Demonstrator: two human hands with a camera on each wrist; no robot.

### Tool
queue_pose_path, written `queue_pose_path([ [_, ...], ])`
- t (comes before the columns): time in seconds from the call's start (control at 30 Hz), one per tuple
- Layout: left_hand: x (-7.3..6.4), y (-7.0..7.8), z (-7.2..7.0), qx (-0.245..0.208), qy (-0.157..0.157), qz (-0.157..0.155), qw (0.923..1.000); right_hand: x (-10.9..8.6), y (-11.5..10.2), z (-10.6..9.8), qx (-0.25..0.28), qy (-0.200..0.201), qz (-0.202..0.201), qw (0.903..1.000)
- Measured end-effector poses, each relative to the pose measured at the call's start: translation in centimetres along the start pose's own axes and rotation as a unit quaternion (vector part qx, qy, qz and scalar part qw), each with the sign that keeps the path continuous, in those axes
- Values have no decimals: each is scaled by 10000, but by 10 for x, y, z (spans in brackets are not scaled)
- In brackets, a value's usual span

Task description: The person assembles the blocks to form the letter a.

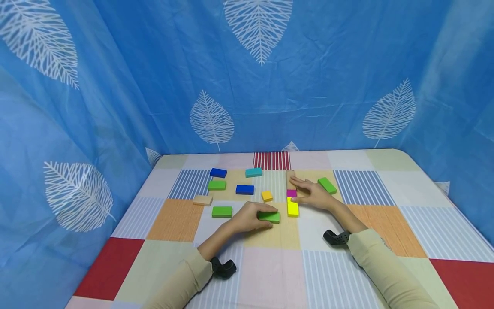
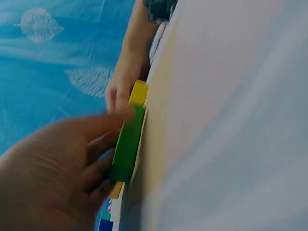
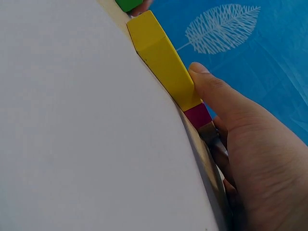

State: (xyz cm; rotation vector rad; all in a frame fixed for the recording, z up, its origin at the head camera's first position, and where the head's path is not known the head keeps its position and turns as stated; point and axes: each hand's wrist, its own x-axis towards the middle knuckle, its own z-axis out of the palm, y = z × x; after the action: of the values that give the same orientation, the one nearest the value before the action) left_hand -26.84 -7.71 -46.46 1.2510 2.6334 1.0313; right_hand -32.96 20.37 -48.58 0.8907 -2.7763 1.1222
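A green block (image 1: 270, 217) is held between the thumb and fingers of my left hand (image 1: 246, 218), low over the patchwork cloth. In the left wrist view this green block (image 2: 128, 147) appears in front of the yellow one. To its right, a yellow block (image 1: 293, 208), a magenta block (image 1: 291, 193) and a natural wood block (image 1: 290, 176) form a straight row. My right hand (image 1: 319, 197) lies along the row's right side. Its thumb touches the yellow block (image 3: 166, 67), while its extended fingers reach the wood block, partly hiding it.
Left of the row lie a small orange-yellow block (image 1: 267, 196), a teal block (image 1: 253, 172), two blue blocks (image 1: 245, 189), two more green blocks (image 1: 221, 211) and a tan block (image 1: 202, 200). A slanted green block (image 1: 327, 185) lies beyond my right hand. Blue curtains (image 1: 308, 86) surround the table.
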Motion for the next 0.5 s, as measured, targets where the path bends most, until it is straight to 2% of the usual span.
queue_pose_path([
  [0.07,3,-1,-3,15,211,-59,9998,0,0,0,-5,-9,-16,10000],
  [0.13,8,-2,-7,44,585,-215,9980,0,0,0,-13,3,-39,10000],
  [0.23,18,-7,-11,148,1150,-508,9920,0,0,-1,-25,44,-11,10000],
  [0.3,24,-11,-11,283,1356,-672,9881,0,0,-1,-21,53,30,10000],
  [0.37,28,-15,-9,410,1345,-815,9867,-1,0,-1,-24,37,69,10000],
  [0.5,31,-20,-6,666,1059,-1035,9867,-1,0,0,-21,13,43,10000],
])
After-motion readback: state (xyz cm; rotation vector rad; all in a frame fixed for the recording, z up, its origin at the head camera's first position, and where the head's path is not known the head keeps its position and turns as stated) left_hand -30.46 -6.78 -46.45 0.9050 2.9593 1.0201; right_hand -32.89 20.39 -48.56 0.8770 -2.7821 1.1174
